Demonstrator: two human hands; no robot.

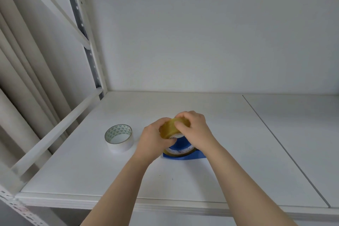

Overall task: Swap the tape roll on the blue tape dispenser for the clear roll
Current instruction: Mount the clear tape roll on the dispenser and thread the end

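The clear, yellowish tape roll (169,128) stands on edge over the blue tape dispenser (183,153), which lies on the white shelf and is mostly hidden under the roll and my hands. My left hand (156,139) grips the roll's left side. My right hand (194,128) covers its top and right side, fingers curled over the rim. A white tape roll (119,138) with a green triangle pattern inside its core lies flat to the left, apart from both hands.
The white shelf board (201,176) has a seam (286,152) running diagonally on the right. A back wall panel stands behind, an upper shelf overhead. A white frame rail (55,132) and a perforated upright post bound the left side.
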